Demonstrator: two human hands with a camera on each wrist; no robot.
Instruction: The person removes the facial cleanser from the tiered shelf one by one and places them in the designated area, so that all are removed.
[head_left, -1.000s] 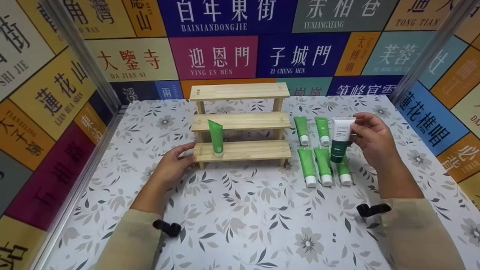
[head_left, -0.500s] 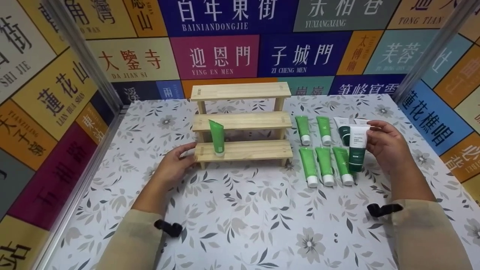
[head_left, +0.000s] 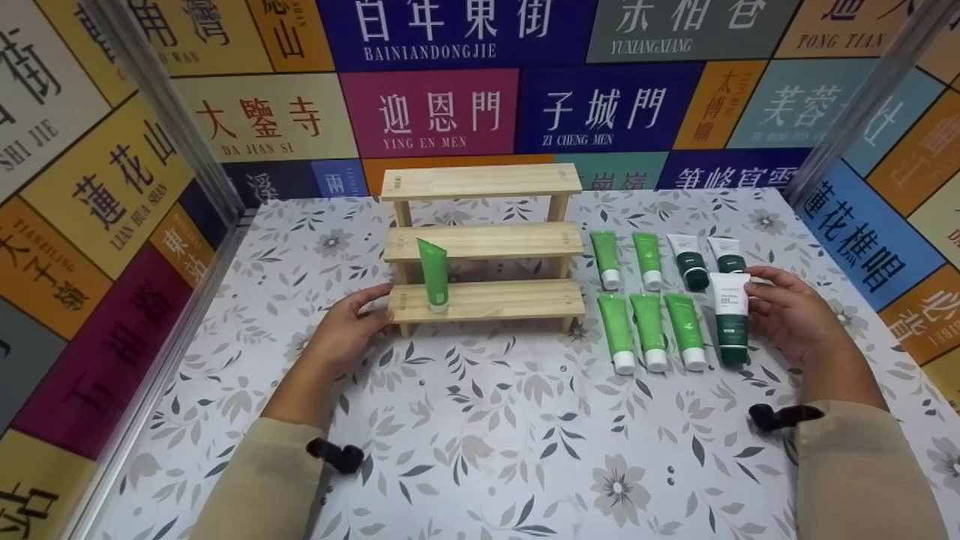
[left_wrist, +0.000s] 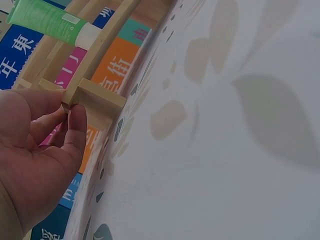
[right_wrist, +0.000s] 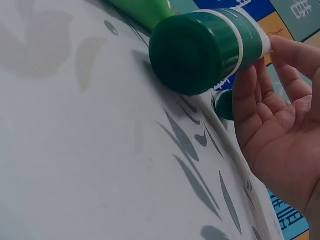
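My left hand (head_left: pixel 351 330) pinches the left end of the lowest step of a three-tier wooden display rack (head_left: pixel 517 300); in the left wrist view, thumb and fingers (left_wrist: pixel 76 130) meet at the corner. A green tube (head_left: pixel 434 276) with a white cap stands on that step, toward the left. At the right, my right hand (head_left: pixel 799 315) holds a white and dark green squeeze tube (head_left: pixel 731 319) by its side near the top. Seen from the right wrist, the tube's green cap (right_wrist: pixel 185 55) is close above the tabletop; whether it touches cannot be told.
Several green tubes (head_left: pixel 648 330) lie in two rows right of the rack. Behind the held tube lie two white and dark green tubes (head_left: pixel 686 259). The table has a leaf-patterned cover (head_left: pixel 480 450). Sign-printed panels (head_left: pixel 442 112) enclose the back and sides.
My right hand has carried the white and dark green tube rightward and down, from over the green tubes to the right end of the front row. My left hand stays on the rack.
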